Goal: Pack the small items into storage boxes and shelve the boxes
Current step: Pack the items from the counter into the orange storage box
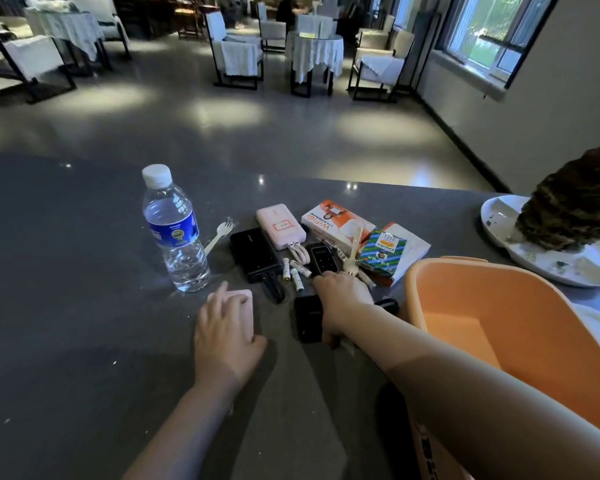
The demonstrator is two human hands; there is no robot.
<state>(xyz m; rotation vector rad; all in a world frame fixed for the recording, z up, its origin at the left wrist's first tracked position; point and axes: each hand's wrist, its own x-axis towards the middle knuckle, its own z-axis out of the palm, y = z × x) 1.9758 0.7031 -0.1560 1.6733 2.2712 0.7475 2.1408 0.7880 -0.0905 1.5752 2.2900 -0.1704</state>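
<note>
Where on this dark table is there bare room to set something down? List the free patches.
Free: the wide stretch of grey table left of the clear plastic water bottle, and the near edge before the left hand. Crowded: between the bottle and the orange plastic bin, where power banks and batteries cluster.

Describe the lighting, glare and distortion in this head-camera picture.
Head view: dim indoors, daylight from the right-hand window; small glints on the dark grey stone table; pale pools of reflected light on the glossy floor; wide-angle bending curves the table edge and walls; the clear plastic water bottle leans.
</note>
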